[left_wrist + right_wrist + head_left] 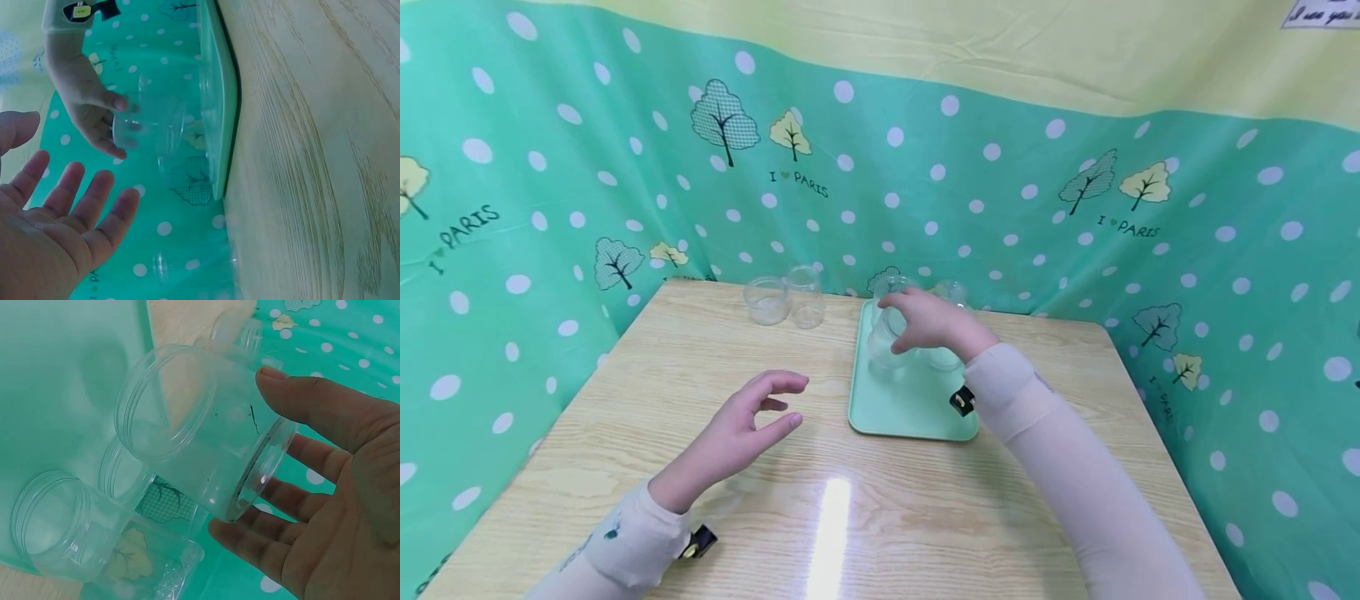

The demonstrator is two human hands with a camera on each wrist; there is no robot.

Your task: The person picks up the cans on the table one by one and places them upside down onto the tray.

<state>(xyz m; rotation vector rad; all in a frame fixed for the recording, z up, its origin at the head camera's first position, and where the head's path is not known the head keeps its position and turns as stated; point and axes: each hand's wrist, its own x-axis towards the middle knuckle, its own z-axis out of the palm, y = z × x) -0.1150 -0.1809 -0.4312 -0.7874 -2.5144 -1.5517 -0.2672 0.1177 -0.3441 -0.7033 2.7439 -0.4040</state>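
My right hand [928, 321] is above the light green tray [898, 412], its thumb and fingers gripping a clear plastic jar [187, 425] by the base end. The jar's threaded mouth faces away from the palm, towards the tray. More clear jars [69, 525] stand on the tray behind and beside the held one, partly hidden by the hand in the head view. To the left of the tray, my left hand [745, 425] hovers over the table with relaxed, spread fingers [94, 200] and holds nothing.
Two clear containers, a low wide one [767, 300] and a taller one [807, 297], stand at the back left of the wooden table [760, 542]. A green dotted curtain [1000, 200] hangs along the table's back and sides.
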